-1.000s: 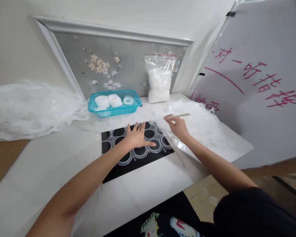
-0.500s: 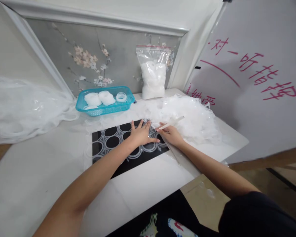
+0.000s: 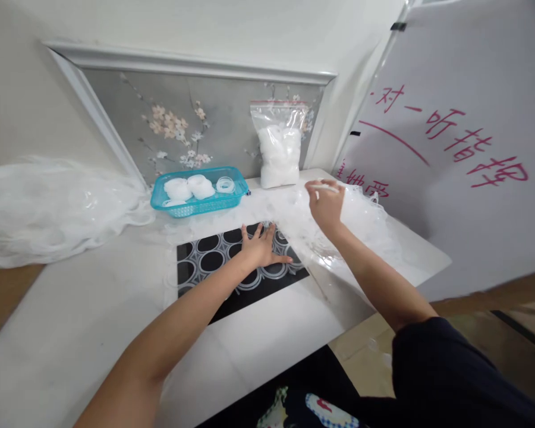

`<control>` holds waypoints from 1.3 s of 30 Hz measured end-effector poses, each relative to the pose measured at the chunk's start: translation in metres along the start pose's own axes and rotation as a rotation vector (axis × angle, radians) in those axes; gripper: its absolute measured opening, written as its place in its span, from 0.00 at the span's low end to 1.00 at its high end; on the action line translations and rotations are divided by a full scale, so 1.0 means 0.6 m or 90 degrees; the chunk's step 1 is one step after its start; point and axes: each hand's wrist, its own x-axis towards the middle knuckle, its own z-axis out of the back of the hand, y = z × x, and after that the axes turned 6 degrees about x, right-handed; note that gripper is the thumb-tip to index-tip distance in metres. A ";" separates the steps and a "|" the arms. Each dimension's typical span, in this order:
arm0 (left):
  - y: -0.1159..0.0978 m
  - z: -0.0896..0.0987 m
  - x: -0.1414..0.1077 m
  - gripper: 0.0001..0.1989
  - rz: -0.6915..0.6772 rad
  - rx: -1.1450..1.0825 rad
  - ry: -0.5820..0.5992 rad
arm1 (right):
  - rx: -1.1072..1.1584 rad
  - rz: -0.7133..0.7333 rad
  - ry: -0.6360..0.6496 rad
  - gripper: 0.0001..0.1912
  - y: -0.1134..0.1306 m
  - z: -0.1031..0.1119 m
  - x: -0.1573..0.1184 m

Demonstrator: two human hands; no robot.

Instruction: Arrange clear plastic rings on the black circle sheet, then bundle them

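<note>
- Left hand (image 3: 262, 248) lay flat, fingers spread and grasping nothing, pressing a clear film over the black sheet (image 3: 232, 267) printed with rings, at about 12 o'clock from the person's body.
- Right hand (image 3: 325, 205) was raised off the table at roughly 1 o'clock, pinching a thin pale stick (image 3: 324, 187) between thumb and fingertips, with clear film trailing below it toward the heap of clear plastic (image 3: 365, 220).
- Judged from this, the step went best with the flat palm kept firm on the rings so the film could not creep, and the lift kept slow and low so the film peeled evenly rather than tearing.
- The stick's long axis ran nearly level, from 9 to 3 o'clock, its free end pointing toward the whiteboard (image 3: 463, 154).
- The black sheet's long side ran from about 8 to 2 o'clock on the white table (image 3: 93, 321).
- A blue basket (image 3: 200, 205) of white rolls sat at 11 o'clock, a zip bag (image 3: 279, 145) at 12.
</note>
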 end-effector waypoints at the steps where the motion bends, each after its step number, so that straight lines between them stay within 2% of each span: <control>1: 0.002 0.000 0.001 0.53 -0.005 -0.002 -0.001 | -0.021 -0.028 -0.036 0.17 -0.010 0.007 0.020; 2: 0.004 -0.001 0.002 0.53 -0.011 -0.003 -0.002 | -0.044 -0.048 -0.040 0.17 -0.020 0.014 0.034; 4: 0.007 -0.002 0.003 0.54 -0.021 -0.006 -0.005 | -0.083 -0.084 0.019 0.15 -0.038 0.025 0.043; 7: 0.007 -0.005 0.001 0.53 -0.039 -0.023 -0.032 | -0.060 -0.103 0.080 0.12 -0.045 0.037 0.008; 10: 0.006 -0.009 -0.003 0.50 -0.110 -0.032 -0.078 | 0.162 -0.075 0.093 0.12 -0.021 0.044 -0.067; 12: 0.006 -0.012 -0.004 0.47 -0.163 -0.031 -0.088 | 0.356 -0.096 0.194 0.14 0.005 0.046 -0.124; 15: 0.007 -0.015 -0.005 0.46 -0.190 -0.034 -0.060 | 0.479 -0.186 0.291 0.18 0.032 0.046 -0.189; 18: 0.005 -0.012 -0.005 0.48 -0.171 -0.034 -0.010 | 0.446 -0.237 0.286 0.22 0.036 0.042 -0.213; 21: 0.001 -0.007 -0.005 0.51 -0.148 -0.027 0.017 | 0.394 -0.231 0.275 0.24 0.030 0.037 -0.212; 31: -0.004 -0.001 -0.005 0.52 -0.127 -0.012 0.044 | 0.433 -0.193 0.265 0.14 0.035 0.036 -0.215; 36: -0.006 -0.001 -0.005 0.53 -0.121 -0.009 0.050 | 0.384 -0.148 0.259 0.13 0.033 0.039 -0.216; 39: -0.008 -0.002 -0.006 0.54 -0.119 -0.009 0.050 | 0.283 -0.042 0.248 0.13 0.040 0.039 -0.232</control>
